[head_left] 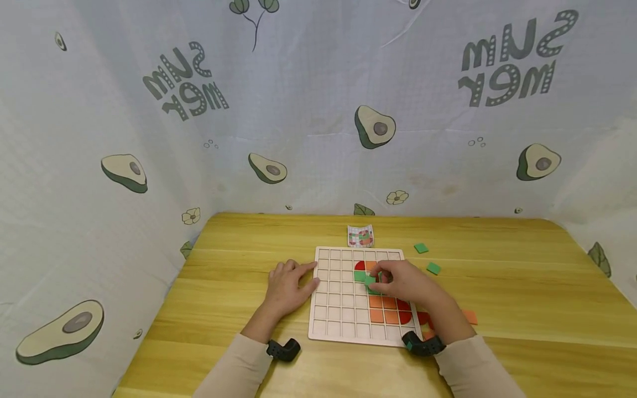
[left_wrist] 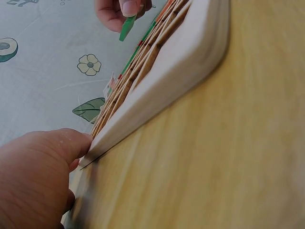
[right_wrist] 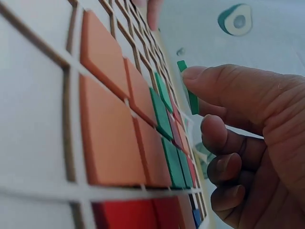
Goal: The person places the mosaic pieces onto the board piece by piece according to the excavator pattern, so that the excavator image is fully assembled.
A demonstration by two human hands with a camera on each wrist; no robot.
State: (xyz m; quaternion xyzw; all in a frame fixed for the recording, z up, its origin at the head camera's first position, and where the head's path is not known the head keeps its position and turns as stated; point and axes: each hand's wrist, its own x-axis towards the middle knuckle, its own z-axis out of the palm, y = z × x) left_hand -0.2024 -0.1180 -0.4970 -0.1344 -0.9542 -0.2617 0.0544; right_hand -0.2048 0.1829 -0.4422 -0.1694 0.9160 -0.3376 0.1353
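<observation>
My right hand (head_left: 402, 279) pinches a green square tile (head_left: 370, 281) between thumb and finger, just above the gridded board (head_left: 334, 326). In the right wrist view that green tile (right_wrist: 189, 88) stands edge-on, clear of the board. Orange tiles (head_left: 376, 315), red rounded tiles (head_left: 405, 317) and green tiles (head_left: 359, 276) lie in the board's right-hand cells. At the board's left edge my left hand (head_left: 288, 290) rests with thumb and forefinger touching the rim. The left wrist view shows that thumb side of the left hand (left_wrist: 43, 167) against the board's corner.
A small patterned card (head_left: 360, 236) lies behind the board. Two loose green tiles (head_left: 421, 247) are on the wooden table (head_left: 239, 243) at the back right. Red and orange pieces (head_left: 470, 317) lie beside and partly under my right forearm. A printed curtain (head_left: 318, 110) hangs behind.
</observation>
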